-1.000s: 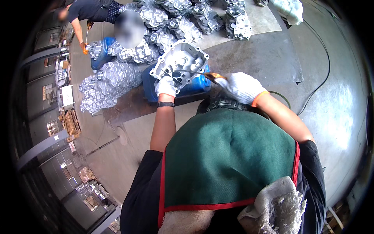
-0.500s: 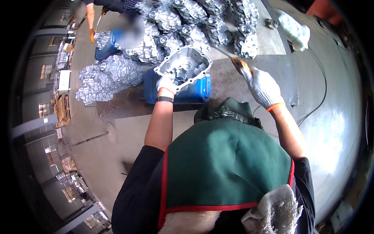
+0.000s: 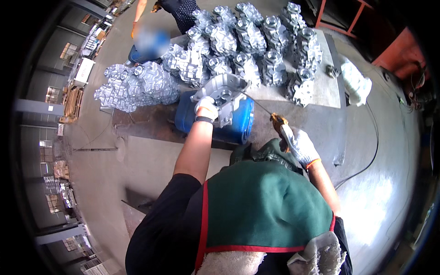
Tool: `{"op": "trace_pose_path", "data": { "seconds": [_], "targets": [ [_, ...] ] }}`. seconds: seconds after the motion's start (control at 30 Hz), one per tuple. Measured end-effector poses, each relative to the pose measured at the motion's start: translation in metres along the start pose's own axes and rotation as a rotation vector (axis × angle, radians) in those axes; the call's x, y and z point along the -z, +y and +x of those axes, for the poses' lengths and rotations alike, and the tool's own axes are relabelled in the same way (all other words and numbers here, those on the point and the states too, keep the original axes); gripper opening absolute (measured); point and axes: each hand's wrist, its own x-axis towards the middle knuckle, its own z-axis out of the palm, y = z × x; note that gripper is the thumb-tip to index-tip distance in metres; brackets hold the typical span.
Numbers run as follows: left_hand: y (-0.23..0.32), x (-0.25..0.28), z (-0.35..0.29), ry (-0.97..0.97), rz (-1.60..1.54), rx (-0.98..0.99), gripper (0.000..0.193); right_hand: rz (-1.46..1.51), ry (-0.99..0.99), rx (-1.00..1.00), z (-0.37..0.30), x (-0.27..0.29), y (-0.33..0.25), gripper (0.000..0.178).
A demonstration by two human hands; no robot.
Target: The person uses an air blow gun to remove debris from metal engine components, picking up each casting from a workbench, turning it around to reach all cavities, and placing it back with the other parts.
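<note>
My left hand (image 3: 206, 108), in a white glove, grips the near left rim of a grey cast-metal housing (image 3: 223, 101). The housing is tilted over a blue plastic drum (image 3: 245, 123) lying on its side, its hollow partly facing me. In a white glove with an orange cuff, my right hand (image 3: 300, 147) is closed on a thin-rod hand tool (image 3: 278, 122) with an orange-brown grip. The rod reaches up and left to the housing's far right rim. Whether its tip touches the metal, I cannot tell.
Rows of similar castings (image 3: 250, 39) stand beyond the drum, with more piled (image 3: 133, 87) at the left. A co-worker's arm (image 3: 139, 13) shows at the top left beside another blue drum (image 3: 158, 43). At the right are a white bundle (image 3: 356, 85) and a black cable (image 3: 376, 137).
The housing has tipped more upright and shifted slightly right. My right hand has come lower and nearer me, and the tool's rod now reaches the housing's rim. The view has shifted too.
</note>
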Motion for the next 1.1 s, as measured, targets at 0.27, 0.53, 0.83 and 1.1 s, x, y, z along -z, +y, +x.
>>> {"op": "trace_pose_path", "data": {
  "seconds": [0.27,0.53,0.83,1.1],
  "targets": [
    [0.008,0.036,-0.029,0.078,-0.066,0.115,0.035,-0.326,-0.069,0.172,0.023,-0.018,-0.025,0.058],
    [0.015,0.018,-0.004,0.094,-1.005,0.374,0.032,-0.283,-0.046,0.126,0.027,-0.011,-0.005,0.058],
    [0.017,0.012,-0.008,0.112,-1.423,0.520,0.030,-0.219,0.024,0.069,0.019,0.000,0.017,0.054],
    [0.007,0.000,-0.013,0.096,-1.645,0.620,0.030,-0.173,-0.011,0.055,0.011,0.004,0.004,0.056]
  ]
}}
